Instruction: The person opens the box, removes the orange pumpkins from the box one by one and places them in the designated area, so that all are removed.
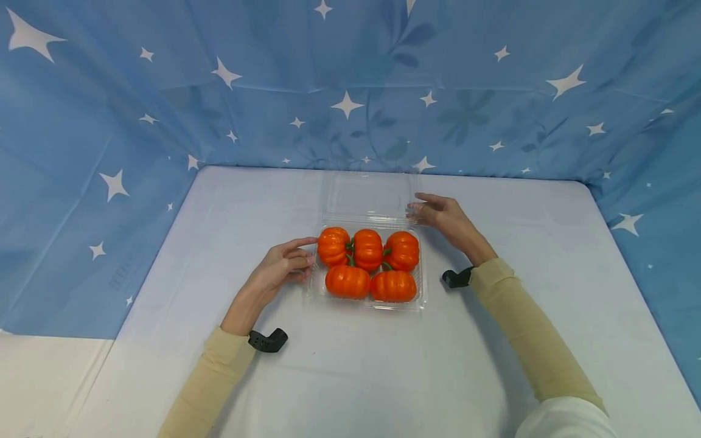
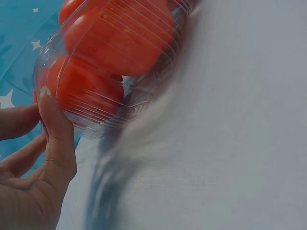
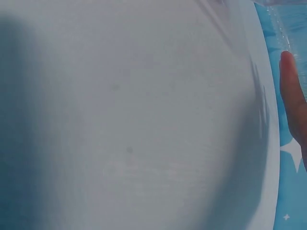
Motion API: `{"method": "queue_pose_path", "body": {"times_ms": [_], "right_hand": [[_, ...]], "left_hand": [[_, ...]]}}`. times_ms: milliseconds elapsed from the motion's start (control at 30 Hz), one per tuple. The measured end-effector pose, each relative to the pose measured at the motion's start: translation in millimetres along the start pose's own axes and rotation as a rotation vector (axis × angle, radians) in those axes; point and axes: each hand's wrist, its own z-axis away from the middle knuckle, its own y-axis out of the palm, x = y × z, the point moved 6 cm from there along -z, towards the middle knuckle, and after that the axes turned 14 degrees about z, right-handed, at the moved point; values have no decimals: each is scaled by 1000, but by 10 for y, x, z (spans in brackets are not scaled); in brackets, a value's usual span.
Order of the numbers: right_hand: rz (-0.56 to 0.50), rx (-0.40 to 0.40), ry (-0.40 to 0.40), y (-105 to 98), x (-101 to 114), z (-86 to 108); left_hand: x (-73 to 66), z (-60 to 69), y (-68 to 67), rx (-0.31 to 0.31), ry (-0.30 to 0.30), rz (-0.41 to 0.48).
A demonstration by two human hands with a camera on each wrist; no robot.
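A clear plastic container (image 1: 366, 304) holds several small orange-red pumpkins (image 1: 367, 250) with green stems, in two rows. Its clear lid (image 1: 369, 193) lies folded back at the far side. At the container's left side, my left hand (image 1: 277, 269) pinches the edge; in the left wrist view the thumb of the left hand (image 2: 38, 167) presses on the wall of the container (image 2: 91, 127). My right hand (image 1: 448, 224) pinches the lid's right edge near the hinge. Only one digit of the right hand (image 3: 295, 96) shows in the right wrist view, against the lid (image 3: 288, 24).
The white tabletop (image 1: 372, 371) surrounds the container. A blue cloth (image 1: 274, 103) with white stars hangs behind the table and along both sides. Black bands circle both wrists, beside beige sleeves (image 1: 526, 328).
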Motion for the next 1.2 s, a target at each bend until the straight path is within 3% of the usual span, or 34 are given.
{"method": "queue_pose_path", "body": {"times_ms": [300, 533, 667, 933, 1200], "right_hand": [[-112, 39, 42, 26, -64, 4], [-96, 42, 78, 38, -19, 48], [-12, 8, 113, 12, 24, 143], [410, -103, 79, -57, 201, 420], [519, -136, -63, -70, 359, 622]], "left_hand": [[10, -20, -15, -10, -7, 0], [19, -9, -18, -3, -3, 1], [9, -10, -9, 5, 4, -6], [11, -5, -3, 1, 1, -7], [-7, -10, 6, -1, 1, -14]]}}
